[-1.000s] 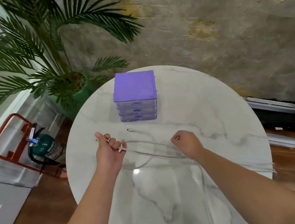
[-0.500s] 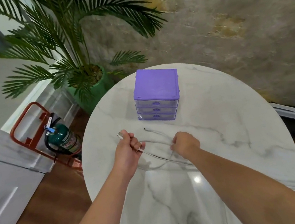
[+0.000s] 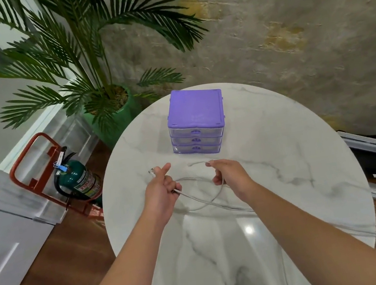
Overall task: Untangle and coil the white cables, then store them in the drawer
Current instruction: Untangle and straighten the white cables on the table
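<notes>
Right hand now lifted off table, both hands' grip holding white cable, left hand raised.

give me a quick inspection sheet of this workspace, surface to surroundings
surface: round white marble-look table, glossy, with a light glare spot.
job's things: thin white cables looped loosely on the table between the hands; purple plastic three-drawer box behind them, all drawers closed.
clutter: nothing seen.
grippers: left hand grips a cable, its plug end sticking out past the fingers; right hand pinches another cable near its end.
cables: strands trail to the table's right edge and hang over it; not yet coiled.
surroundings: potted palm in a green pot, green fire extinguisher in a red metal stand, wooden floor, rough stone-look wall.
</notes>
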Demonstrator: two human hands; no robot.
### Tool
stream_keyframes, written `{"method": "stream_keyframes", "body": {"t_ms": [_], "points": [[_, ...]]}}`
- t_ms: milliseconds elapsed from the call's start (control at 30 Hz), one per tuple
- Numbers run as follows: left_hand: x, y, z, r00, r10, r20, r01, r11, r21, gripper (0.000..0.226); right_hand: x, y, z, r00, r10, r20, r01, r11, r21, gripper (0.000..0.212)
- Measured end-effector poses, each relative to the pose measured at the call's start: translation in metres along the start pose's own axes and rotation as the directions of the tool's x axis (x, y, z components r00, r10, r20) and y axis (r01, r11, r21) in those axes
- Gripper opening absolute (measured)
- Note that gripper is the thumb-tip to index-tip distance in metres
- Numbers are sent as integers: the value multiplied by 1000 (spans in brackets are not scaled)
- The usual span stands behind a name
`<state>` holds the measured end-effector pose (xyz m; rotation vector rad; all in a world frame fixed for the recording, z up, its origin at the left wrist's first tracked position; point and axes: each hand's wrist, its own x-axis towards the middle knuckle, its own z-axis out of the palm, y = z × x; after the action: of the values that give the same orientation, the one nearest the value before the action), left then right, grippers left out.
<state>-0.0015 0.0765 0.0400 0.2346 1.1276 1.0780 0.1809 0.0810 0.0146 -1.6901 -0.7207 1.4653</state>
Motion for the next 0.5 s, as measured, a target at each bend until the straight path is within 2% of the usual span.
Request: {"method": "stream_keyframes", "body": {"t_ms": [100,233,500], "points": [[0,0,-1,1000,-3,21,3,1000,11,23,-21,-11,2,993,-107,55,106,994,20,20],[0,0,1,999,11,47,-11,1000,-1,33,-47,-15,8,967,-206,149,205,979,24,18],[-10,1,6,988,7,157,1,999,-53,45,-64,1,13,955,-240,172,268,949,-167,15]]}}
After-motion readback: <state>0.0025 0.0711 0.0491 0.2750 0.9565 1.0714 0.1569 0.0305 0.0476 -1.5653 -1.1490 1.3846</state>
